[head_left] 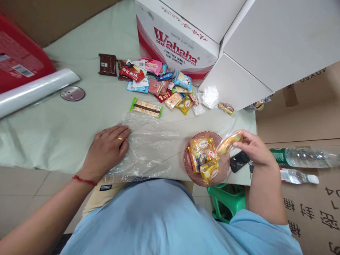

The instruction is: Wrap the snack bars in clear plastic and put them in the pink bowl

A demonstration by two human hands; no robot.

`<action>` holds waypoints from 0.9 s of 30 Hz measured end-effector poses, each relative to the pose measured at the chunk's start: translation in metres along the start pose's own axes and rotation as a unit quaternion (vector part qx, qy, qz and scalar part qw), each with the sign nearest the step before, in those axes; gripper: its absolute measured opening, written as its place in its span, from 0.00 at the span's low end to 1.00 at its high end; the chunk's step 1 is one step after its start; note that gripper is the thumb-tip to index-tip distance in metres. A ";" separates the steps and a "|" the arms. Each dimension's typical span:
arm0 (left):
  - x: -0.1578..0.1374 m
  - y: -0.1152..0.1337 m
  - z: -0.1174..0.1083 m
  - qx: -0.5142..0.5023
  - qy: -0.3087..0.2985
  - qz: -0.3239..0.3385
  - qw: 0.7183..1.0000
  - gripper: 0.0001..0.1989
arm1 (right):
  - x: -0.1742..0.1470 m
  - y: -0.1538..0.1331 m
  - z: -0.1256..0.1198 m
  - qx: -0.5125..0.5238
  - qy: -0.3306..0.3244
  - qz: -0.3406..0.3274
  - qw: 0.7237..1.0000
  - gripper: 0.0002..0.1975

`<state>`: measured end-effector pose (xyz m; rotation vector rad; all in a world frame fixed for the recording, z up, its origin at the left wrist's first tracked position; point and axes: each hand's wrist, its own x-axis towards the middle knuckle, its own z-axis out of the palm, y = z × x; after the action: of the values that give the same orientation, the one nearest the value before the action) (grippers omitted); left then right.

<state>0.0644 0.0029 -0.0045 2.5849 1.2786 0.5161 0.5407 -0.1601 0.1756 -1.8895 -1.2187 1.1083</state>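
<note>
My left hand [111, 145] lies flat on the left edge of a clear plastic bag [148, 148], which is spread over the table in front of me. In my right hand [252, 145], a wrapped pastry [228, 142] in clear and yellow film is pinched between thumb and fingers. It hangs just above the right rim of a pink ribbed glass plate [224, 166]. Several yellow-wrapped snacks [209, 172] are heaped on that plate. A long green-ended snack bar [146, 107] sits beyond the plastic.
Mixed packaged snacks [159, 85] are piled before a Wahaha carton [177, 42]. A plastic film roll [37, 90] and a round metal lid [72, 93] occupy the left. A black phone-like object [239, 162] is beside the plate, with bottles [305, 157] farther right. Below stands a green stool [228, 202].
</note>
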 end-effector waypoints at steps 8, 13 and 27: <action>-0.001 0.000 0.002 0.013 -0.002 0.003 1.000 0.23 | 0.009 -0.027 0.099 -0.307 -0.290 -0.156 0.893 0.15; -0.001 0.001 0.002 0.026 0.000 0.016 1.000 0.24 | 0.011 0.001 0.133 -0.361 -0.168 -0.115 0.910 0.17; -0.003 0.000 0.003 0.018 -0.003 0.004 1.000 0.22 | -0.038 0.016 0.142 -0.368 -0.034 -0.233 0.899 0.18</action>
<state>0.0640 0.0005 -0.0077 2.6201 1.2865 0.4925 0.4121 -0.1925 0.1099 -1.8835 -2.2124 0.4715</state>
